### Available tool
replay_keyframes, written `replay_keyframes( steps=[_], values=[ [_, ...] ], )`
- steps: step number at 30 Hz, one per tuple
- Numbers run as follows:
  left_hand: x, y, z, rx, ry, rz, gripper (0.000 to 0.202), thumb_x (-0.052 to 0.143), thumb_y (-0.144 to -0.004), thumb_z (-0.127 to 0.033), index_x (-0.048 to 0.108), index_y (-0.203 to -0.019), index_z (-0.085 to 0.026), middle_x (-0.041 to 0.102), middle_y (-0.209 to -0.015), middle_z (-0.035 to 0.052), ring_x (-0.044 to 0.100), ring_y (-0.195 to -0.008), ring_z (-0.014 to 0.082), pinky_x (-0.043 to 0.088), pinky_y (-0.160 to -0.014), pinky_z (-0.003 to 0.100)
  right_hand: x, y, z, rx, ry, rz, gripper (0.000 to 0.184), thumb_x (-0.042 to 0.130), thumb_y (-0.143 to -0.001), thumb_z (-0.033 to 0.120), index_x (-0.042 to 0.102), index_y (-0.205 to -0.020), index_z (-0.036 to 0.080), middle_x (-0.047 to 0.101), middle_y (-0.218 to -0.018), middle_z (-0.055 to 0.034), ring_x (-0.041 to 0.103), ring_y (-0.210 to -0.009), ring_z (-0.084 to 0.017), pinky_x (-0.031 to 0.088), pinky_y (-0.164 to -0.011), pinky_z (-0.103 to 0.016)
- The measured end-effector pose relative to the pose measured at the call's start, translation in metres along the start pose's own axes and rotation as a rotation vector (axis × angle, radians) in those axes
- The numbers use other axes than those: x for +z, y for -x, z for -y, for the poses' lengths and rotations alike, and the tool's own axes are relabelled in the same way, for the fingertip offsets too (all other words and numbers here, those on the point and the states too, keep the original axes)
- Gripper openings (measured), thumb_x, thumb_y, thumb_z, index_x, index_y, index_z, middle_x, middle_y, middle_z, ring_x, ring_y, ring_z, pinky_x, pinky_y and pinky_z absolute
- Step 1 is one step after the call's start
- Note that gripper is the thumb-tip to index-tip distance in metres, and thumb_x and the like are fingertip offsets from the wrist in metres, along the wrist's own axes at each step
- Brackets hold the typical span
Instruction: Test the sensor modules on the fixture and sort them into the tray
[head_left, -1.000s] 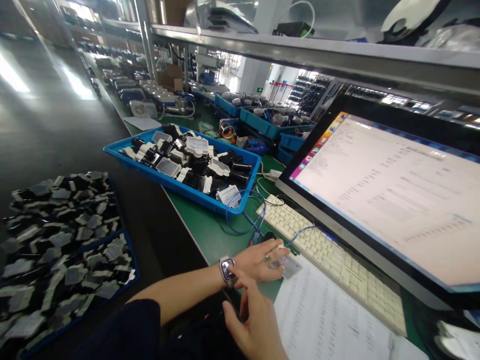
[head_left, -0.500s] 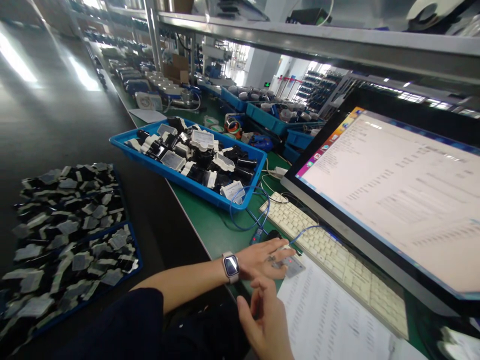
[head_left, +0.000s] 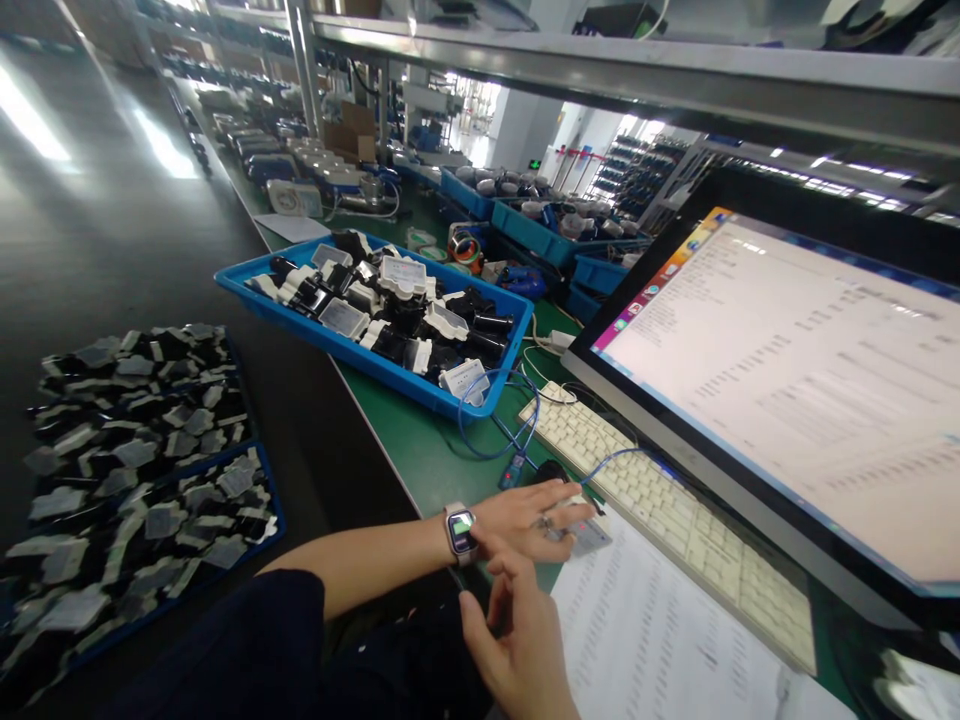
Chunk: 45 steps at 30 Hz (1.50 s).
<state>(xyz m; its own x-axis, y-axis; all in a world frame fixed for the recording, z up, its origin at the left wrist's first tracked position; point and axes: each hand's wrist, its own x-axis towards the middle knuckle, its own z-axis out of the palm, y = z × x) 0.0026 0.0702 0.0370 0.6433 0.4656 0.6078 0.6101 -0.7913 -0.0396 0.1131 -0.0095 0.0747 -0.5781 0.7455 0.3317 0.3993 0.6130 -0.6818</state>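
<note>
My left hand [head_left: 534,517] lies flat on the green bench, its fingers stretched over a small grey device [head_left: 594,538] beside the keyboard [head_left: 675,520]. A smartwatch [head_left: 459,528] with a lit screen sits on that wrist. My right hand [head_left: 517,640] hovers just below it, holding nothing. Its fingers are loosely apart and the forefinger reaches up close to the watch.
A large lit monitor [head_left: 787,370] stands on the right, with a printed sheet [head_left: 660,640] in front of it. A blue tray [head_left: 360,362] of black and white parts sits further along the bench, and a blue cable [head_left: 487,420] loops near it. More black parts [head_left: 150,470] fill trays on the floor at left.
My right hand has shifted left and its forefinger has come up closer to the watch, whose screen now shows green. My left hand has stayed on the device.
</note>
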Motion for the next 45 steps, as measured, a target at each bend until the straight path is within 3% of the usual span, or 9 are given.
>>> replay_keyframes(
  steps=[14,18,29,45],
  values=[
    [-0.0032,-0.0022,-0.0004,0.023,-0.053,0.043,0.015,0.047,-0.090,-0.021,0.061,-0.095,-0.018,0.050,-0.128,0.0109,0.038,-0.127,0.0266,0.036,-0.104,0.043,0.0040,-0.0021,-0.0020,0.019,0.020,0.041,0.040,0.053,-0.081,0.026,0.043,-0.118,0.017,0.051,-0.061,0.0058,0.049,-0.043,-0.009,0.037,-0.041,-0.021],
    [0.0010,-0.0013,-0.0013,0.002,-0.074,0.031,0.015,0.047,-0.090,-0.022,0.061,-0.096,-0.020,0.052,-0.126,0.0073,0.037,-0.127,0.0260,0.035,-0.104,0.042,0.0059,-0.0036,-0.0020,0.025,0.021,0.026,0.030,0.054,-0.080,0.027,0.045,-0.107,0.017,0.046,-0.055,0.0077,0.048,-0.042,-0.010,0.035,-0.041,-0.022],
    [0.0001,-0.0017,-0.0015,-0.008,-0.070,0.008,0.015,0.047,-0.090,-0.021,0.060,-0.096,-0.020,0.053,-0.126,0.0077,0.038,-0.127,0.0254,0.036,-0.104,0.042,0.0049,-0.0023,-0.0015,0.021,0.020,0.039,0.038,0.053,-0.081,0.027,0.043,-0.116,0.015,0.049,-0.060,0.0063,0.049,-0.043,-0.010,0.037,-0.042,-0.022],
    [-0.0041,-0.0006,-0.0023,-0.027,-0.035,-0.011,0.015,0.048,-0.090,-0.022,0.060,-0.096,-0.018,0.052,-0.127,0.0086,0.036,-0.128,0.0289,0.038,-0.104,0.041,0.0039,-0.0008,-0.0022,0.032,0.025,0.030,0.036,0.053,-0.080,0.027,0.045,-0.114,0.016,0.051,-0.058,0.0060,0.049,-0.043,-0.010,0.038,-0.042,-0.021]
  ],
)
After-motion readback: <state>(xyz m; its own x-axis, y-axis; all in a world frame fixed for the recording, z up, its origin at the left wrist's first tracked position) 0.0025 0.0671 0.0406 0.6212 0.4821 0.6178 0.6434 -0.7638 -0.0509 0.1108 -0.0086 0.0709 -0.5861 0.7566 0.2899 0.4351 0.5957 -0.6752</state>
